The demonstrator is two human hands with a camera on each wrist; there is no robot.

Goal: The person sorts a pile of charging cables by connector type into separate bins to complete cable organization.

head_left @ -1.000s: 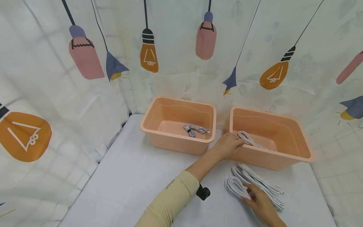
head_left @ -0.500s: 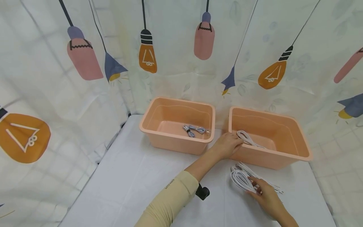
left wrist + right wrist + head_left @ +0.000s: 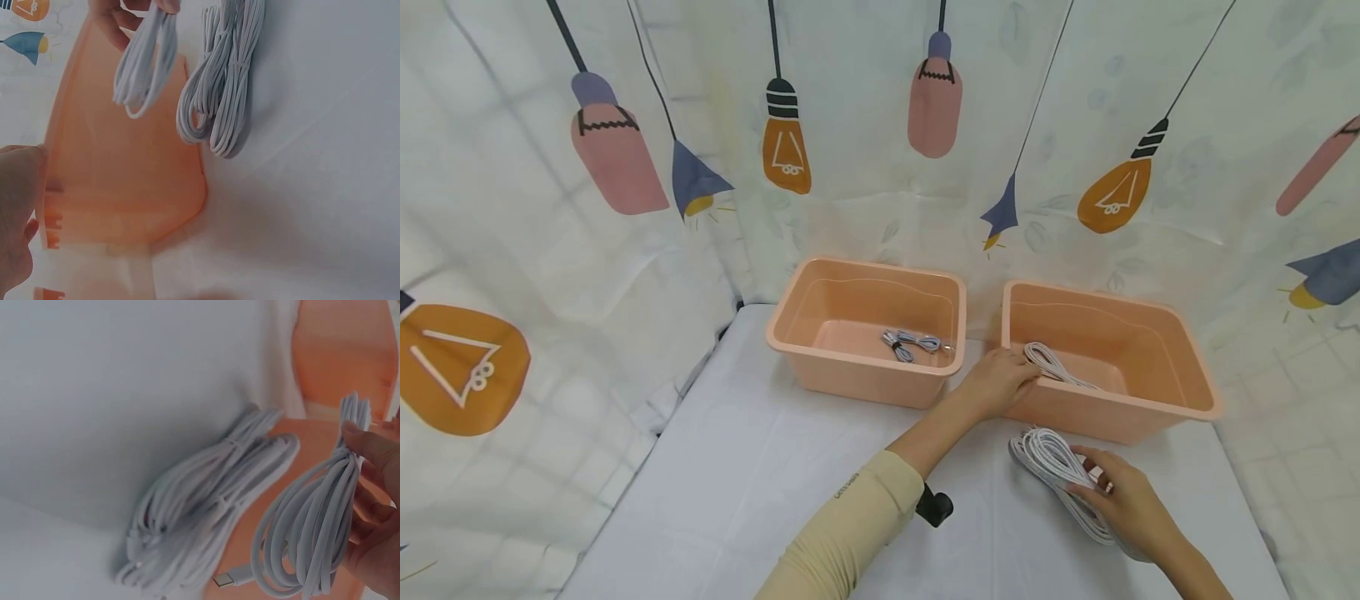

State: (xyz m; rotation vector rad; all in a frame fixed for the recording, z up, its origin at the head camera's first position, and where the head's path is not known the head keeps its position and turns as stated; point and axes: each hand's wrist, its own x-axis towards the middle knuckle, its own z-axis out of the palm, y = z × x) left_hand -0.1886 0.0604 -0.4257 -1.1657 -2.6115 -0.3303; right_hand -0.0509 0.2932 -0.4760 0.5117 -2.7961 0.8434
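Observation:
My right hand pinches a coiled white cable, held above the table in the right wrist view. A USB-C plug sticks out from it. Beneath it more white cable bundles lie on the table; in the head view the held coil mostly covers them. My left hand grips the near left rim of the right-hand peach bin. Inside that bin, beside my left fingers, lies another white coiled cable.
To the left stands a second peach bin with small grey tied cables in it. A black object shows beside my left sleeve. White cloth covers the table, and a lamp-patterned curtain hangs behind.
My right hand has lifted the coiled cable off the table and moved it rightward and toward the right bin, over the other bundles. My left hand stays on the bin's rim.

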